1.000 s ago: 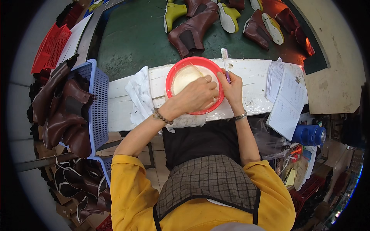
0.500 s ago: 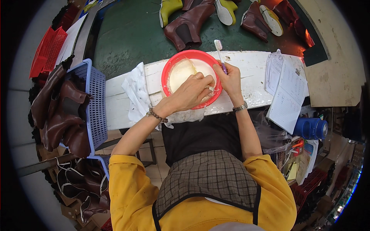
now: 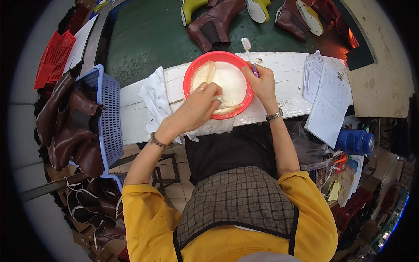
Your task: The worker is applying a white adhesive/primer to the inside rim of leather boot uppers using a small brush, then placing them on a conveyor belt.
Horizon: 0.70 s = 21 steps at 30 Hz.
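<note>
The left hand (image 3: 198, 107) pinches a wet rag (image 3: 224, 105) in the red bowl (image 3: 190, 72); the right hand (image 3: 263, 83) grips a toothbrush (image 3: 248, 50), seemingly mid-soak.

My left hand (image 3: 198, 107) dips into a round red glossy plastic basin (image 3: 192, 74) of smooth milky liquid; my right hand (image 3: 263, 83) grips a plastic toothbrush (image 3: 247, 48). White painted wooden bench (image 3: 288, 70), scuffed; crumpled white cloth (image 3: 153, 98); glossy brown leather boots (image 3: 65, 126).

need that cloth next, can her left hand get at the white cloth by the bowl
Probably yes: the left hand is in the red bowl, and the white cloth lies uncovered just left of it.
</note>
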### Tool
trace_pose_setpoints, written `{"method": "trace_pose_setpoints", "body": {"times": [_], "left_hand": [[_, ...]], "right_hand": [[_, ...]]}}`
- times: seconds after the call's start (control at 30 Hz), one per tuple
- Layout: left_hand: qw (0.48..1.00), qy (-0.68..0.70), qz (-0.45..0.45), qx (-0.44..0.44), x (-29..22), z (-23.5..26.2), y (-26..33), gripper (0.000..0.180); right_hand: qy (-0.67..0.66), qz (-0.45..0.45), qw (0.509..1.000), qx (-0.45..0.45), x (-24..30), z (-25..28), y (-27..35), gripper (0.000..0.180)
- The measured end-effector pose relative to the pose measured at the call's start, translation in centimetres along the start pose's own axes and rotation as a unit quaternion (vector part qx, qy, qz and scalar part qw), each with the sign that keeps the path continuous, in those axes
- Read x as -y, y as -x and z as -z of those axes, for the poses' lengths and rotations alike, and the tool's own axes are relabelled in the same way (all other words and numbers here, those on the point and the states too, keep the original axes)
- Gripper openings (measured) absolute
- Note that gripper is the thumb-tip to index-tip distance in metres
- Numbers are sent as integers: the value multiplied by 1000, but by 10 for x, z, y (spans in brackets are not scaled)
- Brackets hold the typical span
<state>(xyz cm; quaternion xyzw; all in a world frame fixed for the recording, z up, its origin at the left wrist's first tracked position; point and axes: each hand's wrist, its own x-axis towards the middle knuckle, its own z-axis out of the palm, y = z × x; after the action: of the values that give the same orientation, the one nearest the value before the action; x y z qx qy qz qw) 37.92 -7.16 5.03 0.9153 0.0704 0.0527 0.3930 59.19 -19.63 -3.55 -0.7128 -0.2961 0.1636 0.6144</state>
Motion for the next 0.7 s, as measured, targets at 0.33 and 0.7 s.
{"method": "trace_pose_setpoints", "body": {"times": [0.33,0.7], "left_hand": [[986,-115,-117,41,-11,-27,-44,22],[975,-128,-167,78,-3,-18,-37,10]], "right_hand": [[18,11,1000,-4,0,-1,-2,28],[54,14,998,15,4,2,-7,28]]}}
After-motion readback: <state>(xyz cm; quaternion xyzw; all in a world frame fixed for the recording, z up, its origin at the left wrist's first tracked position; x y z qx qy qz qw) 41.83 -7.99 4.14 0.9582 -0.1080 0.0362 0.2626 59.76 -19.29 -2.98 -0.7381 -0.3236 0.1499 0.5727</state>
